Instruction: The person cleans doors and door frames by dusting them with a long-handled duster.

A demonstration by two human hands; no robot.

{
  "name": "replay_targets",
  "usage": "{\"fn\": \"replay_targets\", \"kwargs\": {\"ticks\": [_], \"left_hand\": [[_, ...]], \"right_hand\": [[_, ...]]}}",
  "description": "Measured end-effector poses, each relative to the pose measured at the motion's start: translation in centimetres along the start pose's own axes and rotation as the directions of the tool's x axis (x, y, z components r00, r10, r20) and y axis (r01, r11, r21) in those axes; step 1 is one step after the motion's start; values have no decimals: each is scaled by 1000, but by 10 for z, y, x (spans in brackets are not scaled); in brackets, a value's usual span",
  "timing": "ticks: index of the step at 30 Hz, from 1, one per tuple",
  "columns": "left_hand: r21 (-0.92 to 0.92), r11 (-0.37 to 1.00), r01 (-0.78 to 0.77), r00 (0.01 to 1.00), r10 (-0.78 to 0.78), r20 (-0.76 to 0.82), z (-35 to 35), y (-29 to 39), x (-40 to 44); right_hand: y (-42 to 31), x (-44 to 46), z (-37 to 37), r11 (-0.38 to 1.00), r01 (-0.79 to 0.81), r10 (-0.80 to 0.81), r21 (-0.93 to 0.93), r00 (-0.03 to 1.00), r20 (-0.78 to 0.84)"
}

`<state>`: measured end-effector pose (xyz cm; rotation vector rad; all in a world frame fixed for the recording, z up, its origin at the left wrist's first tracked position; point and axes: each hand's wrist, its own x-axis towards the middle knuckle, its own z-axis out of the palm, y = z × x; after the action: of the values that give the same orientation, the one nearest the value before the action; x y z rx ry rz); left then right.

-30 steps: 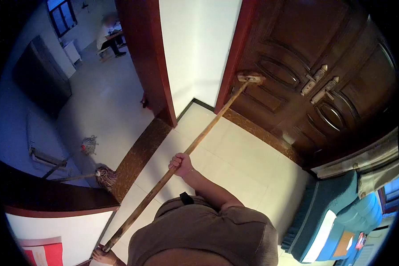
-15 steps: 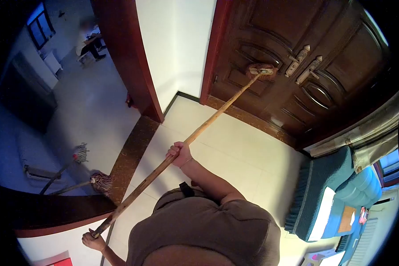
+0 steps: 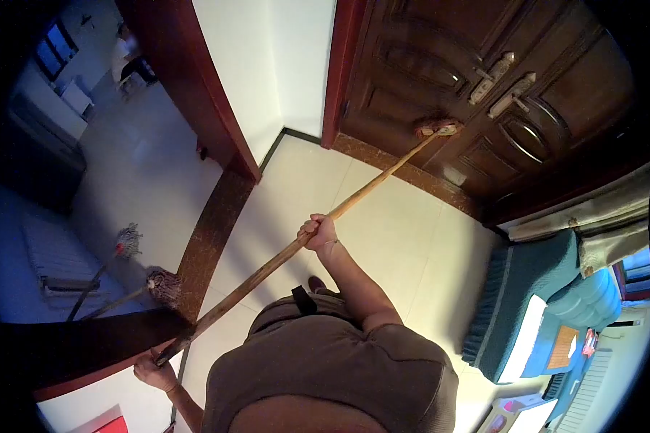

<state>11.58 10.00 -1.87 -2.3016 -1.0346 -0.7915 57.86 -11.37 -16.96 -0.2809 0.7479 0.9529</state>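
A long-handled mop (image 3: 267, 268) with a wooden pole runs diagonally across the view. My right hand (image 3: 319, 232) is wrapped round the middle of the pole. Near the pole's lower end, my left hand (image 3: 154, 369) grips it beside the dark red door frame (image 3: 108, 375). The reddish-brown mop head (image 3: 439, 129) is up against the dark brown double door (image 3: 412, 79), left of and below its ornate handles (image 3: 511, 94). I cannot tell how firmly it touches.
Two string mops (image 3: 164, 286) (image 3: 128, 242) stand behind the doorway at left. Beyond it, a person (image 3: 128, 58) sits in the dim room. A teal-covered sofa (image 3: 516, 296) is at right, near a curtain (image 3: 614, 224). Pale tiles (image 3: 383, 245) cover the floor.
The mop head has shifted slightly down and right on the door and turned more edge-on. My right hand has moved right and up with the pole; my left hand keeps its grip.
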Motion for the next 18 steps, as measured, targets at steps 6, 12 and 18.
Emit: {"fn": "replay_targets", "kwargs": {"ticks": [6, 12, 18], "left_hand": [[18, 998, -66, 998, 65, 27, 7, 23, 21], [9, 998, -55, 997, 54, 61, -6, 75, 55], [70, 993, -100, 994, 102, -25, -13, 121, 86]], "right_hand": [[-29, 17, 0, 1000, 31, -31, -3, 997, -73], [-66, 35, -9, 989, 146, -142, 13, 978, -150], [-106, 59, -24, 992, 83, -80, 91, 996, -33]]}}
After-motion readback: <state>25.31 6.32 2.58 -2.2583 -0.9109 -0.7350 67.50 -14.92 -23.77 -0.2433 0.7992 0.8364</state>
